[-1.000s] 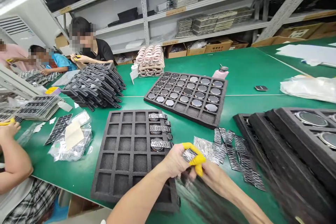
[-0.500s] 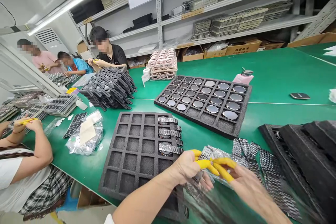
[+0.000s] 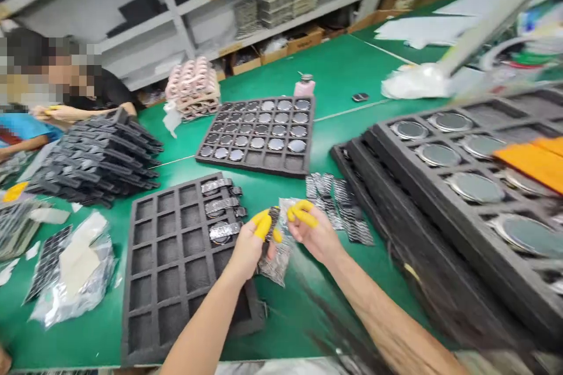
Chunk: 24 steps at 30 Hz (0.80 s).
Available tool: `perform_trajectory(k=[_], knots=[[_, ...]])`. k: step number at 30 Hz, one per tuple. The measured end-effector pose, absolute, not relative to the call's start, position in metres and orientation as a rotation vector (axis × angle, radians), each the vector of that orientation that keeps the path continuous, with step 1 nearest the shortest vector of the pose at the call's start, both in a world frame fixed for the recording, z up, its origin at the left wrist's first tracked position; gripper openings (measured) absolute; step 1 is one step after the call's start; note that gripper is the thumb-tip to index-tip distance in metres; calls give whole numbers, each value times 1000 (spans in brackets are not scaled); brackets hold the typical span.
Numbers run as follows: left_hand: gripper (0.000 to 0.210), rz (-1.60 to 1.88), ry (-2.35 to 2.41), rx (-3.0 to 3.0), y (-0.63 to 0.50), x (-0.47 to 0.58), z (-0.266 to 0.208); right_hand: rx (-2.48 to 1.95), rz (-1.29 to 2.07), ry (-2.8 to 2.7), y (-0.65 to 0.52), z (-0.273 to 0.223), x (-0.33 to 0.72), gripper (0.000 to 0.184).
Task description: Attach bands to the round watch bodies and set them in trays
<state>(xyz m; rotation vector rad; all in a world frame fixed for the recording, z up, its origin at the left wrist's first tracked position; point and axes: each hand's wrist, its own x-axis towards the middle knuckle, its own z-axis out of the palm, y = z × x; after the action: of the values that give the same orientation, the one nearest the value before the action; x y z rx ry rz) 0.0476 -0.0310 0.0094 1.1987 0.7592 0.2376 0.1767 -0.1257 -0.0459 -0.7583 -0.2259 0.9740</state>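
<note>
Apart, hands [image 3: 250, 241] [image 3: 317, 233] near tray edge [image 3: 254, 309]

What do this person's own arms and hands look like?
The left hand and right hand wear bright yellow finger covers on some fingers; the rest of each is bare. Both forearms are bare too, with no sleeves showing.

- Bright, diffuse light spreads over the green table [image 3: 264, 85].
- Pale reflections whiten the round watch faces [image 3: 296, 146] in the far tray; the steel watch bands [image 3: 221, 206] glint.
- White sheets [image 3: 422, 29] at far right look nearly washed out.
- Shade darkens the pockets of the near foam tray [image 3: 179, 240].
- Motion blur softens the metal shelving [image 3: 169, 3] (lettering there is unreadable) and smears dark streaks [image 3: 338, 322] between the forearms.
- Wide-angle stretching exaggerates the stacked foam trays [image 3: 440, 258], near right.
- Pixel blocks mask a co-worker [image 3: 109, 91] at left.
</note>
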Motion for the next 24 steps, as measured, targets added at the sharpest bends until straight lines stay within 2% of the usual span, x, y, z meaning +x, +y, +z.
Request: perform_trajectory(k=[5,13,20,24], knots=[[67,181,732,1258,-29,48,15,-678,1067,-329,-126,-40,178,44],[64,152,765,1312,-28,48,16,-577,1270,-279,-132,-37,182,44],[66,124,790,1320,-31,51,19,-576,1243,-197,-128,-40,181,49],[57,65,741,1156,-31,50,22,-743,1057,-307,-123,-47,171,56]])
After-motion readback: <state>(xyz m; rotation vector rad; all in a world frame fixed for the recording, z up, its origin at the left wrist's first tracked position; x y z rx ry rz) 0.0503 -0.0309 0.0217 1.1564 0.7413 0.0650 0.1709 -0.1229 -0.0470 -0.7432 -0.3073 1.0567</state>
